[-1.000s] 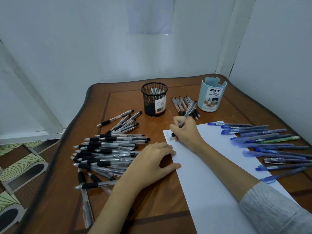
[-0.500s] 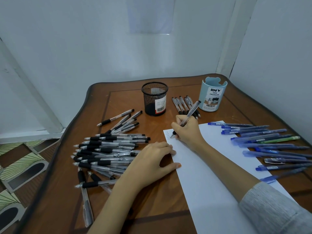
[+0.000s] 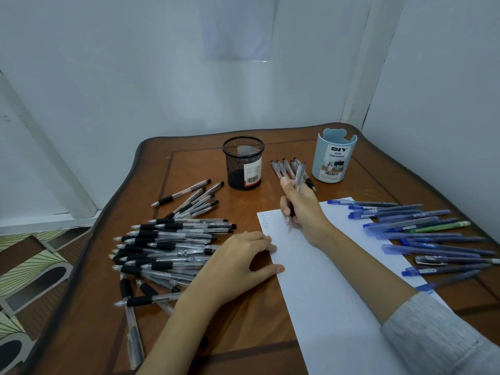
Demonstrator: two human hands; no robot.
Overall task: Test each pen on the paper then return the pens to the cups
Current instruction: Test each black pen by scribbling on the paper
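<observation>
Our right hand [image 3: 303, 209] grips a pen [image 3: 299, 176], fingers curled round its lower barrel, the upper end pointing up and away from us. The tip hangs over the top edge of the paper [image 3: 324, 288], just right of a small patch of scribbles [image 3: 264, 220]; it is blurred, so we cannot tell whether it touches the sheet. Our left hand [image 3: 240, 262] lies on the table [image 3: 189, 336] with relaxed fingers, fingertips and thumb resting on the paper's left edge and holding nothing.

Left of that hand lies a big heap of black pens [image 3: 167, 247], mostly side by side, a few loose ones beyond it and nearer us. A row of blue pens [image 3: 419, 235] lies on the right, partly on the paper, with one green pen [image 3: 446, 226] among them. At the far side stand a black mesh cup [image 3: 243, 163] and a light blue cup [image 3: 334, 158], well apart. Between them, just behind our right hand, lie a few more pens [image 3: 281, 169] on the table. A grey sleeve [image 3: 438, 339] covers our right forearm.
</observation>
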